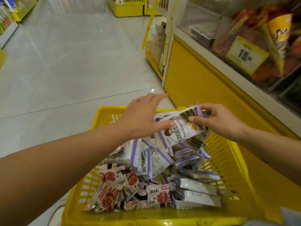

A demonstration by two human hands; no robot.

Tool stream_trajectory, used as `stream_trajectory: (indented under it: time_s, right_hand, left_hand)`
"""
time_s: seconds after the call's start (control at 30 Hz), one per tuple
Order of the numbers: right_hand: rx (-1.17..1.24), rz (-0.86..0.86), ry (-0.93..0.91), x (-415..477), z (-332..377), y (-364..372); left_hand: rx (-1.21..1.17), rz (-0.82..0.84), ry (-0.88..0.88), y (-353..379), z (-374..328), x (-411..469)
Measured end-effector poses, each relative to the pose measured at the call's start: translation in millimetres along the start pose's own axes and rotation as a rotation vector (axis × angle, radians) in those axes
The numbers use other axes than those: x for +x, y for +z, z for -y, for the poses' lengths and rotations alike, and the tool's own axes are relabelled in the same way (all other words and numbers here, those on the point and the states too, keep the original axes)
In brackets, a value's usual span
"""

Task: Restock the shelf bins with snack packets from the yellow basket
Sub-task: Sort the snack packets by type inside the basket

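Packets [177, 132] (purple-striped) pinched between left hand [143, 116] and right hand [219, 121], over basket [231, 162].

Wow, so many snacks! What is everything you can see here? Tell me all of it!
yellow basket: one, yellow, on the floor just in front
purple packets: many, purple and white, piled in the basket's far and right parts
red packets: several, white with red circles, basket's near left
held packets: small bunch, number unclear, purple and white, above the basket
shelf bins: a few, clear, shelf at right
price tag: one, yellow, on a bin's front
snack bags: several, orange and red, blurry, inside a bin
floor: pale tiles, left
left grip: one, pinching the held packets
right grip: one, gripping their other end
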State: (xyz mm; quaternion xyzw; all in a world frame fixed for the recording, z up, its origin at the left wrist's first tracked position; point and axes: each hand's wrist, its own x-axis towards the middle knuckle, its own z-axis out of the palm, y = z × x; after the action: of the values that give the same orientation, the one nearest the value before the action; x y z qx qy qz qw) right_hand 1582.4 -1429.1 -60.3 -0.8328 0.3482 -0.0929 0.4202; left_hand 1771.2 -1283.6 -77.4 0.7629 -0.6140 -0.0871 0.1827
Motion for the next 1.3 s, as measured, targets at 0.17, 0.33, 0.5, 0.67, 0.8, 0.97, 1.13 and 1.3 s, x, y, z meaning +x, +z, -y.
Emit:
stream_trajectory:
  time_s: [0.17,0.33,0.5,0.67,0.8,0.97,1.13,1.3]
  right_hand:
    - [-0.061,0.214,-0.023,-14,-18,-27]
    - [-0.281,0.287,0.062,-17,-47,-45]
    - [-0.485,0.128,0.08,-17,-61,-60]
    - [-0.404,0.093,0.016,-23,-59,-59]
    - [-0.302,0.359,0.028,-19,-59,-55]
    - [-0.362,0.431,0.03,-2,-65,-40]
    - [-1.122,-0.013,-0.32,5,-74,-19]
    - [-1.061,0.339,-0.155,-32,-95,24]
  left_hand:
    - [-0.512,0.478,-0.17,40,-44,19]
    - [-0.821,0.407,-0.245,94,-54,3]
    - [-0.925,0.206,-0.495,126,-48,3]
    - [-0.963,0.152,-0.583,153,-62,24]
    - [-0.813,0.294,-0.431,170,-79,36]
    - [-0.754,0.337,-0.404,170,-75,40]
    - [-0.961,0.327,-0.447,166,-62,25]
    - [-0.92,0.397,-0.284,171,-61,15]
